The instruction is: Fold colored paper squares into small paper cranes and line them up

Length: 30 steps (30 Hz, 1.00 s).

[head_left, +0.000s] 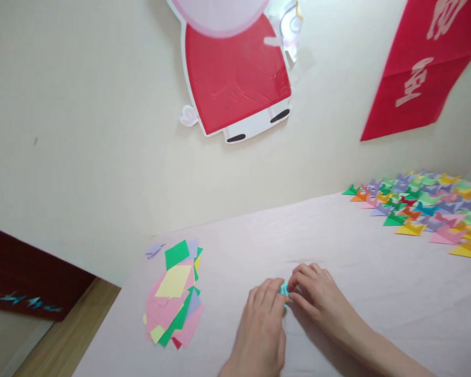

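Observation:
A small piece of light blue paper (284, 288) lies low over the pale table cover, mostly hidden by my fingers. My left hand (261, 319) pinches it from the left, fingers bent with the tips on the paper. From the right, my right hand (316, 293) grips the same paper between thumb and curled fingers. Both hands' fingertips almost meet there. How the paper is folded cannot be made out.
Loose colored paper sheets (172, 309) are piled on the left, with a small purple folded paper (154, 251) behind them. Rows of colorful folded paper figures (427, 209) cover the right back. Beyond the table (235, 246) stands a wall with a red-bodied cartoon cutout (235, 73) and red banner (412, 78).

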Tool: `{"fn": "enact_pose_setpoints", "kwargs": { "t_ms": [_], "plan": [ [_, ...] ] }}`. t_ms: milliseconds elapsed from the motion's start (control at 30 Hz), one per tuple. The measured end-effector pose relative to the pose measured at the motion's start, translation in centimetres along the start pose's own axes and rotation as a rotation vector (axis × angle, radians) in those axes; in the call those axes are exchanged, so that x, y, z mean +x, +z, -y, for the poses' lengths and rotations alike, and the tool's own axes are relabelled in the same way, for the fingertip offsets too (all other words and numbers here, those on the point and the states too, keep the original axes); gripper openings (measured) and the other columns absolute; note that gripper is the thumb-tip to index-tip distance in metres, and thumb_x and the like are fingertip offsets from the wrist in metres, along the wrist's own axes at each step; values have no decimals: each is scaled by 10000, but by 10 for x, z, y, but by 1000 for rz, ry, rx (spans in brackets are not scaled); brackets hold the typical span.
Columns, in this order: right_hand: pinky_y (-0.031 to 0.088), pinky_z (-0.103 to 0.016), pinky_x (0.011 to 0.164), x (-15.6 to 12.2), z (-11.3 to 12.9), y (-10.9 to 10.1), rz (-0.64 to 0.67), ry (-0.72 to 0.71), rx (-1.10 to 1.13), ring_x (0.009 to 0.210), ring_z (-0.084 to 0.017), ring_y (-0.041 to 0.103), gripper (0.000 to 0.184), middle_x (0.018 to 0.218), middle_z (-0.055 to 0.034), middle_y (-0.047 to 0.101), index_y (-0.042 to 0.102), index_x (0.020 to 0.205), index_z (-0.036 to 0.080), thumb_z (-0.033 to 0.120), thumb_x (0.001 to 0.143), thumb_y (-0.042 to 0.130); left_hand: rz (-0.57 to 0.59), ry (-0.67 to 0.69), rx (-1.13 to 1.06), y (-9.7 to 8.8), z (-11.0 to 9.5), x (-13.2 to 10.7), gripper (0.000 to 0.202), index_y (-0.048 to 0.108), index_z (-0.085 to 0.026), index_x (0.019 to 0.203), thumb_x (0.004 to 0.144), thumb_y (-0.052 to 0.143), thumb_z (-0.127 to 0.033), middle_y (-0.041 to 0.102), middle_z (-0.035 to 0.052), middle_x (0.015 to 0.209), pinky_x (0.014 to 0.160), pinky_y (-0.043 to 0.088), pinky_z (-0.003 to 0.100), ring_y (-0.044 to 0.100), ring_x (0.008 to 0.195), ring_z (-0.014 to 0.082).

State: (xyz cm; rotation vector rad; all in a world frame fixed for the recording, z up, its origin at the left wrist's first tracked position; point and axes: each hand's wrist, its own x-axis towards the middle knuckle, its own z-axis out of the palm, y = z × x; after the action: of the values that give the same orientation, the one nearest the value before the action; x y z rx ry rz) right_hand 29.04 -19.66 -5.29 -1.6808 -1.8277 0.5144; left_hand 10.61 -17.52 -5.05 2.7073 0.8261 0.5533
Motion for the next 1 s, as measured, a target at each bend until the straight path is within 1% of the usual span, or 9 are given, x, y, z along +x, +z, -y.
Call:
{"fn": "enact_pose_setpoints", "kwargs": {
  "t_ms": [33, 133, 233, 333, 467, 600, 667, 833, 1000],
  "plan": [
    [404, -404, 824, 0, 2, 2, 8, -2, -17, 920, -237, 541, 114, 926, -40, 647, 627, 837, 225, 137, 858, 557, 17, -8, -58, -5, 4, 4, 544, 514, -188, 1175, 685, 424, 30, 512, 93, 1377, 1071, 402, 462, 426, 1305, 234],
    [411, -401, 821, 2, 5, 6, 15, -8, -39, 931, -239, 542, 145, 949, -42, 654, 638, 849, 230, 107, 837, 562, 69, 8, -170, -15, 17, 14, 464, 546, -220, 1115, 756, 418, 45, 588, 36, 1263, 1031, 438, 357, 508, 1204, 158],
    [418, -410, 843, 3, 6, 6, 34, -17, -19, 961, -245, 546, 155, 979, -43, 656, 641, 870, 236, 106, 820, 573, 87, 25, -142, -17, 23, 18, 394, 561, -232, 1125, 826, 484, 11, 597, 13, 1230, 1013, 442, 326, 516, 1170, 146],
    [424, -432, 885, 2, 6, 5, 57, -28, 30, 1024, -264, 537, 164, 1062, -54, 650, 633, 934, 235, 155, 792, 632, 98, 25, -62, -13, 24, 21, 342, 566, -241, 1139, 858, 557, -46, 593, 10, 1196, 988, 448, 341, 518, 1133, 165],
    [429, -461, 935, 1, 1, 6, 65, -30, 136, 1084, -275, 538, 306, 1151, -87, 645, 599, 1094, 225, 162, 796, 621, 71, -56, 43, -3, 22, 25, 239, 576, -219, 1081, 865, 631, -134, 593, 28, 1099, 920, 478, 389, 541, 1048, 209],
    [440, -462, 980, 2, -12, 8, 51, -25, 245, 1109, -258, 566, 409, 1178, -88, 656, 577, 1175, 230, 91, 796, 509, -29, -79, 117, 4, 19, 27, 240, 574, -203, 1078, 861, 677, -214, 568, 80, 1238, 985, 451, 466, 512, 1174, 256],
    [453, -450, 985, 2, -19, 10, 29, -55, 289, 1108, -246, 582, 411, 1182, -83, 661, 576, 1191, 237, 89, 824, 465, -20, -52, 70, 4, 18, 26, 266, 571, -211, 1100, 859, 683, -223, 564, 73, 1272, 1001, 443, 448, 508, 1192, 246],
    [496, -391, 867, 4, -25, 8, -16, -65, 241, 972, -221, 611, 284, 1031, -54, 692, 621, 1034, 240, 85, 856, 463, 19, -97, -42, 1, 17, 24, 262, 572, -232, 1116, 873, 654, -179, 592, 27, 1128, 925, 464, 385, 540, 1060, 212],
    [460, -386, 822, 8, -21, -3, 23, -154, 78, 917, -222, 571, 219, 921, -43, 685, 667, 862, 234, 79, 882, 514, 29, -134, 29, 3, 14, 28, 190, 590, -217, 1027, 862, 675, -176, 578, 22, 1039, 871, 462, 398, 523, 994, 226]
  ]
}}
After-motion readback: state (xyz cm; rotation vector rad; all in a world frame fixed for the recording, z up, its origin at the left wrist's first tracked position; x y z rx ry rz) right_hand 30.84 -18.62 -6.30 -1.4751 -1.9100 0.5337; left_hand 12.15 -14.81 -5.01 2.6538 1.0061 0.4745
